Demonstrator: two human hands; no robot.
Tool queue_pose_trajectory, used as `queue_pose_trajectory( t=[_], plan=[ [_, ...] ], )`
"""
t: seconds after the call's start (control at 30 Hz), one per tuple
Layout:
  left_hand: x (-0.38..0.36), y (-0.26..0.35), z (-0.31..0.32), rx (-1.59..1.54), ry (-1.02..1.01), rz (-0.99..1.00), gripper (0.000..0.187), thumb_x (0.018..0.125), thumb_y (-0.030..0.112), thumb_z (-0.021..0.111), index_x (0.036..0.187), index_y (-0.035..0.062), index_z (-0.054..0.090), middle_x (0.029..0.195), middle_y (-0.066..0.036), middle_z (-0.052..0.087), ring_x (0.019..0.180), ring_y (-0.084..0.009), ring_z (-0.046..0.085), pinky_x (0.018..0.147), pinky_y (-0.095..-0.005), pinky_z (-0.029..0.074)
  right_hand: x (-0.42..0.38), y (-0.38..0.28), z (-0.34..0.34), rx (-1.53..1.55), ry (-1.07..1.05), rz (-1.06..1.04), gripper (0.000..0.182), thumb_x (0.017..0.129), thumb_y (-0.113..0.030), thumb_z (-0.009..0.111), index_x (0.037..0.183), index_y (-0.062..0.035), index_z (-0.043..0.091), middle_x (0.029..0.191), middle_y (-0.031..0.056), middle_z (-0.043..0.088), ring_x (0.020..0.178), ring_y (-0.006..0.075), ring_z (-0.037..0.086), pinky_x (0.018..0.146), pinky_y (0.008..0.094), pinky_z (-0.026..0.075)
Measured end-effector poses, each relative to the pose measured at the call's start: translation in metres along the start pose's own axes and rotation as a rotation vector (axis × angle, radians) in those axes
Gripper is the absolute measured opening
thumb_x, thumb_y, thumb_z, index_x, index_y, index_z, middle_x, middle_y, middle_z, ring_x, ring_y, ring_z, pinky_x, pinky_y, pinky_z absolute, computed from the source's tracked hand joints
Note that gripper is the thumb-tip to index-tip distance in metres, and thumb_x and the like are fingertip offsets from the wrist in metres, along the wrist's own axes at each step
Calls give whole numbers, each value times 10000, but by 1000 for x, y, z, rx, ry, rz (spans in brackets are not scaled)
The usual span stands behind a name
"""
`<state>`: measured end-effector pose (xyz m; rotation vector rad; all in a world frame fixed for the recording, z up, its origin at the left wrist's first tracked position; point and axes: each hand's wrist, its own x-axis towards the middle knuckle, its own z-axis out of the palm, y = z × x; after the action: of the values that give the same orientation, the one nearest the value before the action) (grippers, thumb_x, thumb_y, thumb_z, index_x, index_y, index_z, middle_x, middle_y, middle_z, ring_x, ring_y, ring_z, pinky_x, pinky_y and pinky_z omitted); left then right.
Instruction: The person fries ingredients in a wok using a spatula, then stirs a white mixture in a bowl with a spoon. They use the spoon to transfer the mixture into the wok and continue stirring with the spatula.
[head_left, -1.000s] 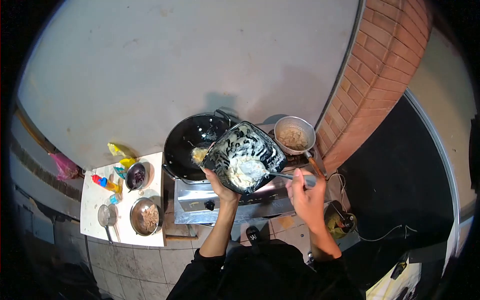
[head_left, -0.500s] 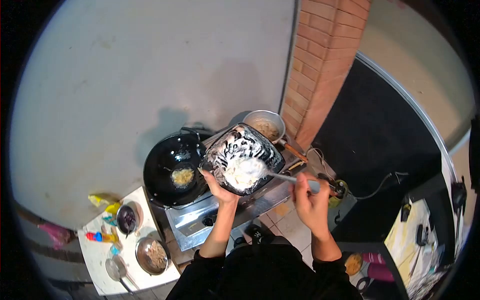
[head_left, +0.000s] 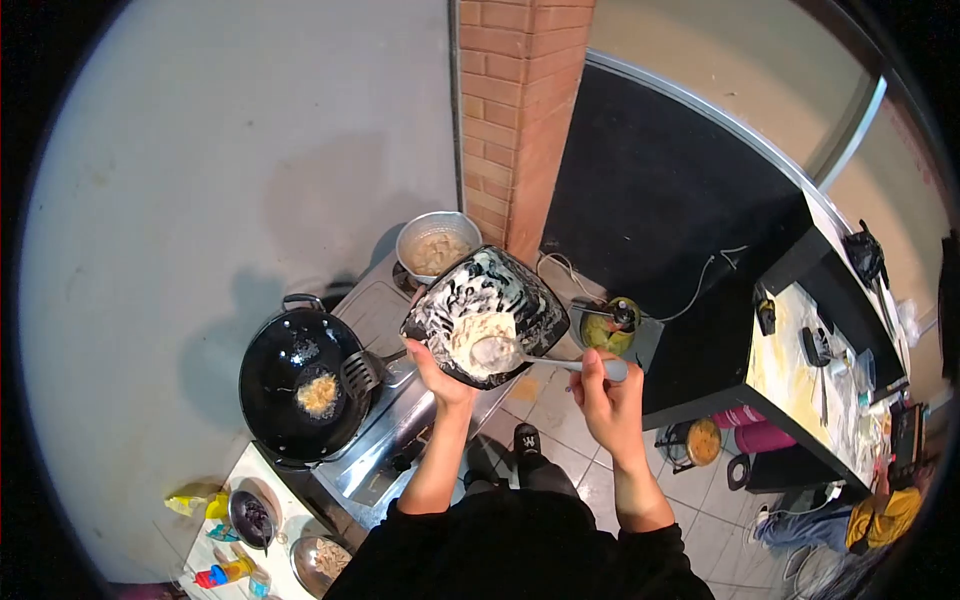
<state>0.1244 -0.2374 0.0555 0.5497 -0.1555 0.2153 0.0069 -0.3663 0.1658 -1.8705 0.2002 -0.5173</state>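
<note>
My left hand (head_left: 440, 382) grips the near left edge of a square black bowl (head_left: 548, 312), held tilted above the stove. White, thick batter (head_left: 482, 328) is smeared over the bowl's inside and pooled near its lower side. In my right hand (head_left: 610, 408) is a long-handled spoon (head_left: 562, 362), its rounded end resting in the batter. To the left, a black wok (head_left: 265, 365) stands on the stove with a golden frying piece (head_left: 318, 396) in oil. A slotted spatula (head_left: 362, 374) leans over the wok's right rim.
A metal pot (head_left: 410, 238) with pale pieces in liquid stands behind the bowl. The white side table (head_left: 222, 490) carries a dark bowl (head_left: 252, 518), bottles and a steel bowl (head_left: 303, 560). Right: a cluttered counter (head_left: 775, 370), a green-yellow container (head_left: 605, 335) and a seated person (head_left: 885, 520).
My view has turned right, so the stove and wok sit further left and the person has come into view. The spoon has shifted toward the bowl's near side.
</note>
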Motion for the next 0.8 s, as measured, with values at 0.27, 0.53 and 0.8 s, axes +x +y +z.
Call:
queue_pose_trajectory(
  t=[0.27, 0.53, 0.8],
  plan=[
    [-3, -15, 18, -22, -70, 17, 802, 903, 608, 415, 1346, -56, 328, 1294, -210, 467, 1182, -315, 505, 1007, -435, 412, 9, -8, -37, -142, 56, -282, 423, 997, -218, 449, 651, 19, 504, 514, 11, 471, 440, 53, 426, 413, 242, 309],
    [1, -60, 43, 278, -44, 238, 880, 881, 632, 451, 1315, -129, 371, 1215, -218, 529, 1096, -281, 566, 951, -404, 450, 69, 0, -75, -575, -234, -643, 118, 848, -87, 614, 827, 26, 586, 691, 128, 508, 580, 327, 553, 514, 397, 429],
    [10, -84, 58, 478, 2, 456, 808, 905, 602, 441, 1260, -124, 442, 1169, -185, 534, 1052, -258, 565, 911, -381, 453, 102, 61, -85, -271, -288, -589, 139, 908, 13, 494, 976, 61, 606, 742, 137, 546, 603, 223, 574, 559, 310, 452]
  ],
)
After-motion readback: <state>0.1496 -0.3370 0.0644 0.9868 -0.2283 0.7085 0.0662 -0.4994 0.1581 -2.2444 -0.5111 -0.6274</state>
